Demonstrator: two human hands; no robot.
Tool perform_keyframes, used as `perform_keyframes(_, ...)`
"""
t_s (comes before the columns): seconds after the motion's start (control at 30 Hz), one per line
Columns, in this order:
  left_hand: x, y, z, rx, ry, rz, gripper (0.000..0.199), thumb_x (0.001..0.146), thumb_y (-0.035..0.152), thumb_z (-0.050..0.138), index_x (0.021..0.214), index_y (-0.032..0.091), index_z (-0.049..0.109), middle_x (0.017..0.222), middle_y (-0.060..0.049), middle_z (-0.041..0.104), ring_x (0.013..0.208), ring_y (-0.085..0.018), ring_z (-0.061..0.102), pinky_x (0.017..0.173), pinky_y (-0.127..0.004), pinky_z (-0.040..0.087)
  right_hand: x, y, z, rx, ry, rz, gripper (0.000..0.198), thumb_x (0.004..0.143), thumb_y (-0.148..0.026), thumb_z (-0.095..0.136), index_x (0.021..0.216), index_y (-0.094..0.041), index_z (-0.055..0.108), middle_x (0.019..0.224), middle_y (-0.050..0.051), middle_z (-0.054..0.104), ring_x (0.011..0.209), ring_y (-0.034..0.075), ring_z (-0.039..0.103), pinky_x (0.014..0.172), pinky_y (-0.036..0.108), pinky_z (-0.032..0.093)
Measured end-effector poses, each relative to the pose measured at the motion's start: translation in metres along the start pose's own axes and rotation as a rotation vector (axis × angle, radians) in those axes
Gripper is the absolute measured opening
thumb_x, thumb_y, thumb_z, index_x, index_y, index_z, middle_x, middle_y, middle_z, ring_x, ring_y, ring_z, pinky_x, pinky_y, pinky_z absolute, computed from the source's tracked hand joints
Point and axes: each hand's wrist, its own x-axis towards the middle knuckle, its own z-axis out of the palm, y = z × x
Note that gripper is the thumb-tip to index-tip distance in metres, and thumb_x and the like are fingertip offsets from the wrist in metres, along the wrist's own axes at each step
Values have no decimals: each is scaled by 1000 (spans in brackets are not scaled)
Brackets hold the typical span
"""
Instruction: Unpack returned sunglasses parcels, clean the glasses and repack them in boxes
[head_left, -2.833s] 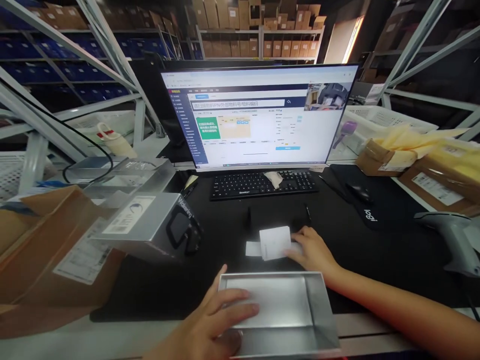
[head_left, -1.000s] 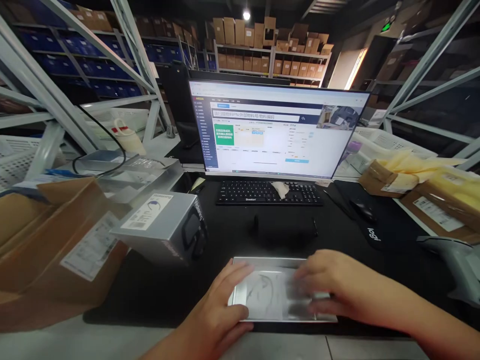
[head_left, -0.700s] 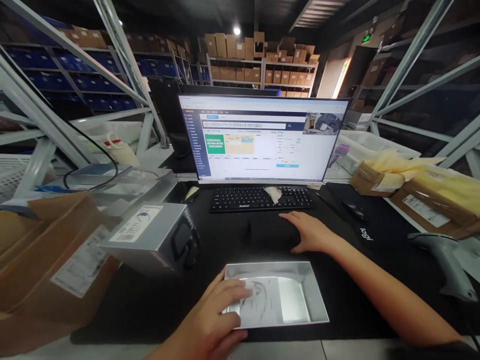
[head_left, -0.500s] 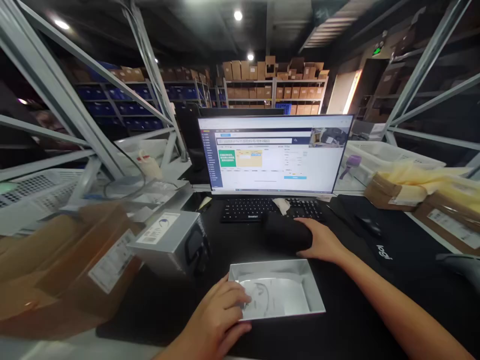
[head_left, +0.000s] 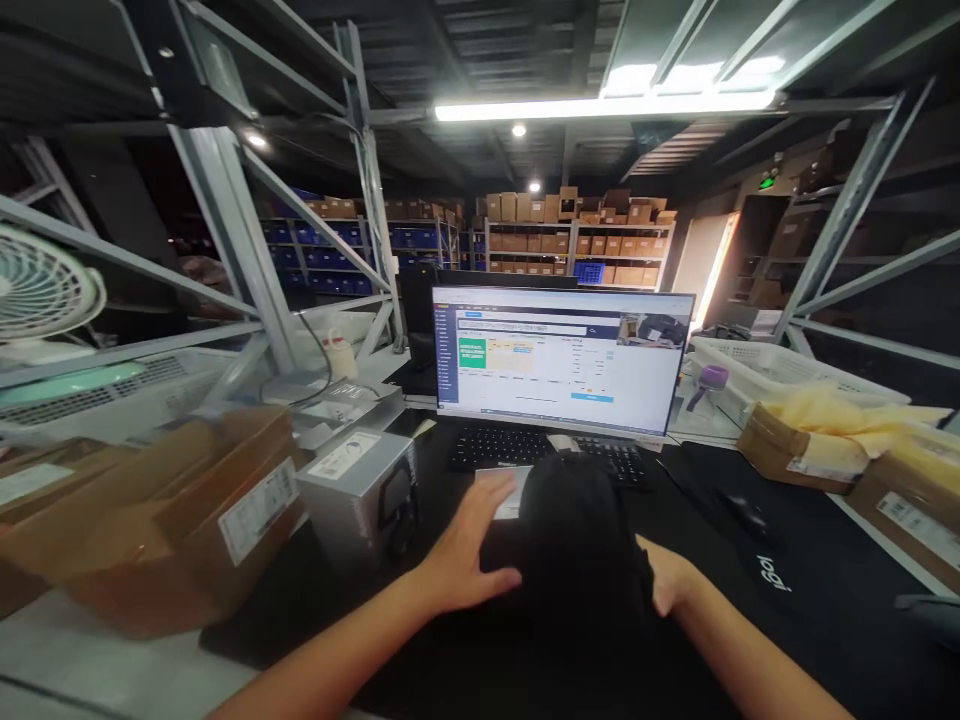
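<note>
A soft-looking black pouch point(head_left: 581, 550) is raised in front of me, its details lost in the dark. My right hand point(head_left: 666, 574) grips it from the right side, with most of the fingers hidden behind it. Just left of the pouch, my left hand point(head_left: 472, 550) has its fingers and thumb spread and holds nothing. Part of a shallow white box point(head_left: 512, 500) shows behind the left fingertips, mostly covered by the hand and the pouch. A grey product box point(head_left: 356, 505) with a printed picture stands further left on the black mat.
A monitor point(head_left: 559, 360) and keyboard point(head_left: 499, 445) stand at the back. Open cardboard cartons point(head_left: 180, 520) sit on the left. A mouse point(head_left: 742, 515), a carton with yellow wrapping point(head_left: 795, 450) and a white basket point(head_left: 742, 370) are on the right.
My right hand has brought the black pouch up and closer to me. My left hand has let go of the white box, which now lies further back. The view has tilted upward.
</note>
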Motion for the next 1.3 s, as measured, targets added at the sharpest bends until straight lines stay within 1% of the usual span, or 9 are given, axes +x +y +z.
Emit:
perform_keyframes(0.13, -20, 38, 8, -600, -155, 6, 122, 56, 78, 79, 151, 16, 35, 151, -24, 45, 140, -42, 43, 113, -64, 32, 16, 4, 53, 163, -86, 61, 102, 38, -69, 88, 126, -24, 63, 112, 12, 70, 110, 33, 65, 95, 50, 51)
perform_keyframes(0.23, -29, 65, 13, -921, -263, -145, 103, 59, 80, 75, 139, 18, 52, 136, -19, 61, 128, -39, 56, 108, -60, 42, 20, 5, 77, 101, -101, 110, 101, 39, -81, 81, 123, -27, 66, 111, 10, 69, 114, 33, 62, 94, 49, 53)
perform_keyframes(0.33, -31, 74, 13, -1046, -106, -361, 93, 64, 78, 74, 131, 16, 57, 125, -17, 67, 117, -37, 63, 101, -56, 49, 23, -2, 75, -81, -51, 154, 94, 48, -77, 82, 123, -23, 67, 113, 12, 69, 113, 33, 62, 97, 50, 52)
perform_keyframes(0.47, -28, 62, 7, -861, 115, -450, 90, 70, 66, 76, 140, 19, 46, 138, -15, 60, 127, -34, 57, 109, -53, 44, 21, -21, 54, -388, 318, 117, 71, 76, -65, 72, 127, -17, 63, 119, 14, 67, 111, 28, 64, 100, 48, 52)
perform_keyframes(0.57, -24, 57, 2, -735, 27, -379, 80, 76, 53, 75, 141, 19, 44, 137, -13, 60, 128, -31, 56, 110, -50, 44, 16, -37, 51, -549, 553, -72, 63, 91, -57, 58, 144, -25, 49, 139, 13, 56, 112, 22, 62, 101, 44, 52)
perform_keyframes(0.7, -21, 65, -6, -357, -39, -283, 83, 68, 36, 78, 143, 21, 43, 138, -13, 58, 125, -32, 56, 109, -49, 45, 11, -52, 58, -803, 440, -189, 50, 100, -44, 47, 148, -32, 44, 151, 9, 44, 126, 21, 53, 101, 37, 51)
perform_keyframes(0.87, -25, 75, -16, 72, -121, -175, 101, 55, 39, 82, 146, 21, 42, 132, -14, 58, 120, -36, 56, 105, -53, 47, 10, -55, 56, -990, 393, -220, 36, 101, -35, 47, 135, -28, 55, 125, 8, 59, 104, 16, 60, 88, 31, 53)
perform_keyframes(1.13, -30, 70, -10, 76, -134, -228, 89, 62, 44, 78, 141, 23, 44, 126, -11, 63, 114, -33, 60, 99, -49, 50, 15, -51, 75, -1651, 415, -54, 23, 102, -26, 34, 93, -20, 54, 87, 5, 61, 68, 17, 59, 57, 30, 42)
perform_keyframes(1.3, -29, 69, -14, 75, -89, -298, 80, 68, 50, 75, 137, 22, 45, 123, -11, 65, 111, -33, 62, 98, -48, 50, -14, -73, 97, -1556, 264, -15, 23, 102, -28, 37, 85, -24, 52, 66, -1, 59, 53, 14, 56, 50, 29, 35)
